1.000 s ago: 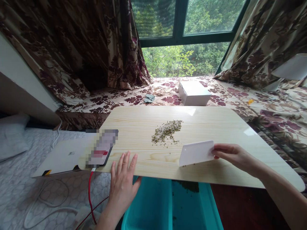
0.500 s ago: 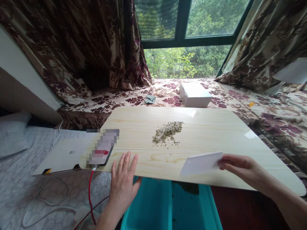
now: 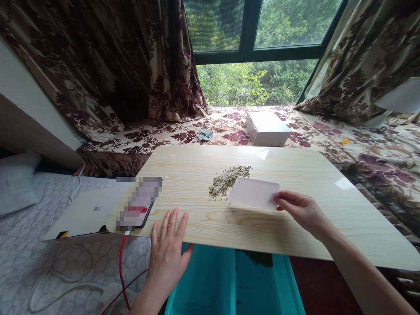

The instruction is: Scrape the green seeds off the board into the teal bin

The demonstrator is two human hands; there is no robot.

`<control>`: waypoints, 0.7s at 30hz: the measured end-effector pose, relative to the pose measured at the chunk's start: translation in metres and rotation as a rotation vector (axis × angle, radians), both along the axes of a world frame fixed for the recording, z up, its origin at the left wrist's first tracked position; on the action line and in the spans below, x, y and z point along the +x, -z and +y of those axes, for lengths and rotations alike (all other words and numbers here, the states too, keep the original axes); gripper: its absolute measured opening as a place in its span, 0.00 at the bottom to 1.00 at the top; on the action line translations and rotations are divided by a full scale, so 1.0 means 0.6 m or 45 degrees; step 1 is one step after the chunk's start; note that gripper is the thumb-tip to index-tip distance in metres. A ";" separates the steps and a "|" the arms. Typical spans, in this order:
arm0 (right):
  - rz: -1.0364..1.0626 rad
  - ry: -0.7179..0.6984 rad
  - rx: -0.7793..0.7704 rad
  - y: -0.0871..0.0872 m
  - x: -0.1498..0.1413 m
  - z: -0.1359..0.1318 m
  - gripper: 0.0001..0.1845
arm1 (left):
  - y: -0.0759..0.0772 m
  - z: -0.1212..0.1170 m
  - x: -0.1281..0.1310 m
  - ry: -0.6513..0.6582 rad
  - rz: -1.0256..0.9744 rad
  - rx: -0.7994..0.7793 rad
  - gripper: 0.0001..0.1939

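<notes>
White plastic, or something like it, makes up the thin card (image 3: 256, 192) in the right hand (image 3: 277, 201), whose thumb and fingers pinch it narrowly at its right end. From that hand the card reaches leftward, its long axis running roughly across the tabletop (image 3: 302, 168), its broad face tipped toward the viewer. At its far end it meets, in this view, the near right side of a loose patch of small green beans or seeds (image 3: 219, 186); whether its lower edge touches the surface I cannot tell.

The patch lies beyond the card and to the left of the right hand, stretched slantwise from near left to far right. So the card sits between right hand and patch, while the left hand (image 3: 169, 245) rests flat at the near edge with fingers spread and nothing in its grasp, its fingertips apart from the nearest beans.

Below that near edge is a teal bin (image 3: 232, 284) with a divider; its right compartment shows a dark green mass (image 3: 260, 258) and scattered specks. Left of the left hand lies a phone (image 3: 140, 208) with a red cable (image 3: 121, 262).
</notes>
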State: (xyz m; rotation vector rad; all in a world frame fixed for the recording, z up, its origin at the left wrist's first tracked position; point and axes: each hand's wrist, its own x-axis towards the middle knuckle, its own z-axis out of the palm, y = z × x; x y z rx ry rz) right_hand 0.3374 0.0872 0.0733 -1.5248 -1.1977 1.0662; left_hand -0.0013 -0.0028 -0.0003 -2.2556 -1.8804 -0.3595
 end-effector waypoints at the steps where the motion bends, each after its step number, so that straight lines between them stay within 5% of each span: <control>1: -0.005 0.004 -0.005 0.002 0.001 0.002 0.17 | 0.000 0.000 0.000 0.000 0.000 -0.001 0.35; 21: -0.057 -0.197 0.013 0.002 -0.004 0.024 0.22 | -0.003 -0.001 0.002 -0.006 0.002 -0.002 0.32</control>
